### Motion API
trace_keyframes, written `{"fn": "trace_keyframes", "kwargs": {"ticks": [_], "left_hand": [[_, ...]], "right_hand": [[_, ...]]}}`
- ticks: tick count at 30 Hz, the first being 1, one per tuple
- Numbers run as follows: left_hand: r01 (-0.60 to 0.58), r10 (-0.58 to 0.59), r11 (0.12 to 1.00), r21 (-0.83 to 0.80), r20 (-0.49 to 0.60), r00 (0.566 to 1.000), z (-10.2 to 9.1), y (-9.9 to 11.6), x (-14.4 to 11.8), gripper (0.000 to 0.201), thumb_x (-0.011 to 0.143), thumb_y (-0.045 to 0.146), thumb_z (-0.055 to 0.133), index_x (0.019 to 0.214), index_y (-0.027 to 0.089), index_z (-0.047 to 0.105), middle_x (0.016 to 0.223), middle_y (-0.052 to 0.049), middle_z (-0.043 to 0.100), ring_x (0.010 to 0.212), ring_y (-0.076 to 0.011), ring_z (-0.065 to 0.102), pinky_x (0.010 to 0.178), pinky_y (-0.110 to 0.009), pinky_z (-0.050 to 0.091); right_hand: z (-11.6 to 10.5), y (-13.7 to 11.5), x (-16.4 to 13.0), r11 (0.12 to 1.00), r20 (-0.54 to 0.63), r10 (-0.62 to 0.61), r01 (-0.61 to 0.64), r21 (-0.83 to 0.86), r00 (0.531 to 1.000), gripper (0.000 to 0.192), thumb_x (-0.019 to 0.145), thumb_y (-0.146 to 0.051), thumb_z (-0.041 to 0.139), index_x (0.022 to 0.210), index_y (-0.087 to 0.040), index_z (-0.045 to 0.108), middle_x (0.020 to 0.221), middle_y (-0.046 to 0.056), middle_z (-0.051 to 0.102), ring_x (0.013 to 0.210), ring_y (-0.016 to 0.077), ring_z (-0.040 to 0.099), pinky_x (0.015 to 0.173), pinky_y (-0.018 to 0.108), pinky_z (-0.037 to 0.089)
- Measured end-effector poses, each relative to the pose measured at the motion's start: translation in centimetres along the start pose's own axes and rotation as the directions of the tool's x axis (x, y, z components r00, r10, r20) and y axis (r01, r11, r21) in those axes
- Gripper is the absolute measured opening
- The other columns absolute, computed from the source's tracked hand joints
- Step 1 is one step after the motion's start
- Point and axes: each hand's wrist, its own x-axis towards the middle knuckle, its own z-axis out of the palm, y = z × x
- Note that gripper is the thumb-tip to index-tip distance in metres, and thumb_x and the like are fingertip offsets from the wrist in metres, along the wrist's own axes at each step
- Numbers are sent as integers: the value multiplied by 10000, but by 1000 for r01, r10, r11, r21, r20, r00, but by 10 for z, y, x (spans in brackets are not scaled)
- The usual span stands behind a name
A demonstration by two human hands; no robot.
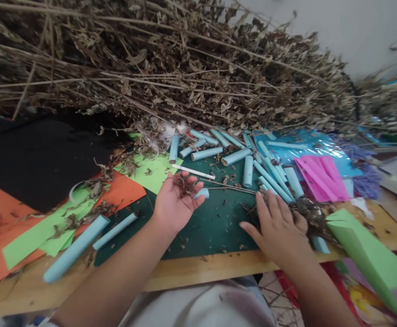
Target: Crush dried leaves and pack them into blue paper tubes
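The dried brush pile (171, 63) is running off the top and left edges. The right hand (278, 229) is covering part of a twig clump (312, 213), and the green paper cone (371, 259) is blurring toward the right edge.

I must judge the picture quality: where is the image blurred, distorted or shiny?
Head view: even soft light, no hard shadows; the green paper cone and the far right edge are smeared by blur; the table edge bows from lens distortion; glare on the blue foil; the left hand and right hand are fairly sharp.
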Motion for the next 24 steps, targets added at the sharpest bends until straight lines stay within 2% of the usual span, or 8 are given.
{"fn": "trace_keyframes", "kwargs": {"ticks": [5, 10, 13, 15, 18, 20, 24], "left_hand": [[-62, 62, 998, 2, -29, 998, -2, -1, 4, 390, 862, 396, 182, 699, 183, 466, 563, 24, 444, 450, -89, 461, 424, -211, 406], [-65, 64, 997, 29, 55, 996, -1, -5, 3, 399, 859, 413, 185, 685, 172, 450, 542, 29, 393, 428, -76, 390, 411, -191, 350], [-81, 73, 996, 48, 145, 987, -1, -7, 2, 414, 863, 409, 166, 694, 168, 457, 555, 26, 390, 440, -76, 383, 428, -198, 349], [-98, 85, 993, 59, 183, 979, -1, -8, 2, 419, 866, 400, 157, 695, 167, 460, 563, 25, 387, 450, -78, 386, 439, -203, 353], [-112, 96, 991, 72, 191, 977, -1, -9, 3, 408, 867, 391, 169, 692, 166, 461, 566, 25, 383, 456, -78, 386, 443, -203, 354], [-110, 94, 991, 75, 191, 977, -2, -9, 3, 400, 868, 386, 174, 692, 169, 460, 567, 26, 384, 456, -78, 388, 442, -201, 353], [-100, 85, 992, 81, 176, 981, -2, -11, 4, 382, 870, 369, 188, 690, 170, 460, 564, 25, 388, 451, -78, 388, 438, -201, 356]], "right_hand": [[6, -6, 26, 990, 66, 135, -132, -42, 989, 629, 808, -483, 315, 1273, -64, 254, 1274, 215, 312, 1142, 311, 290, 830, 528, 224], [2, -1, 31, 995, 17, 96, -95, -36, 995, 477, 842, -380, 307, 1219, -91, 354, 1116, 179, 467, 935, 285, 418, 740, 463, 261], [1, 2, 31, 999, 8, 50, -50, -7, 999, 369, 847, -313, 323, 1164, -156, 426, 994, 121, 522, 874, 254, 419, 708, 399, 256], [2, 4, 32, 999, -31, 52, -52, -3, 998, 350, 846, -302, 332, 1161, -183, 426, 993, 103, 519, 870, 247, 406, 705, 381, 245], [3, 8, 32, 992, -84, 117, -120, -30, 990, 375, 824, -362, 370, 1140, -169, 433, 993, 116, 506, 858, 260, 391, 688, 375, 237], [2, 11, 32, 988, -70, 141, -145, -50, 988, 366, 808, -407, 389, 1072, -170, 477, 936, 111, 518, 833, 261, 395, 664, 363, 232], [2, 18, 31, 992, -23, 110, -112, -57, 994, 268, 815, -398, 390, 937, -199, 522, 845, 67, 544, 784, 234, 421, 619, 330, 208]]}}
